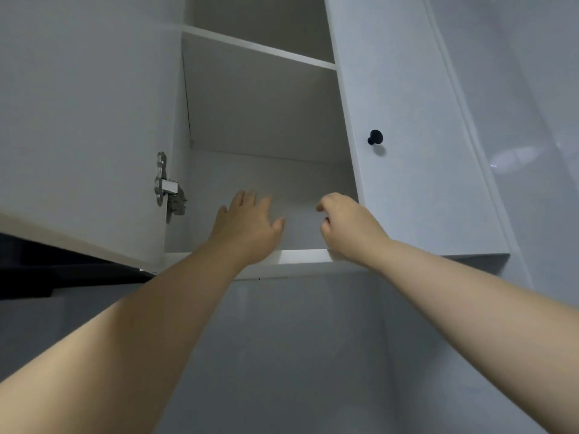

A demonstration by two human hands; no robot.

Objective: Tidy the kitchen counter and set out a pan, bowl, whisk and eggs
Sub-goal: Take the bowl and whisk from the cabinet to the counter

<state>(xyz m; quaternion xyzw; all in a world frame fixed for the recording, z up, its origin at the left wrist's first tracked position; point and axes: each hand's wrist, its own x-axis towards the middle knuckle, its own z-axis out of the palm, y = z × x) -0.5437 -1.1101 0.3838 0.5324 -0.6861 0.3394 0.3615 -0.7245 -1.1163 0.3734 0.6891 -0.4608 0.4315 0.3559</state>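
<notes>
I look up into a white wall cabinet (266, 120) whose left door (78, 136) stands open. Both arms reach up into its lower compartment. My left hand (247, 227) is spread with straight fingers just above the bottom shelf edge (300, 256). My right hand (347, 227) hovers to its right, fingers curled loosely inward with nothing visible in them. No pan, bowl, whisk or eggs are in view. The lower compartment shows only bare white walls from this angle; the shelf floor itself is hidden.
The shut right door (407, 151) carries a black knob (375, 136). A metal hinge (167, 186) sits on the open door. An upper shelf board (260, 47) divides the cabinet. A dark appliance edge (47, 264) lies at lower left; grey wall below.
</notes>
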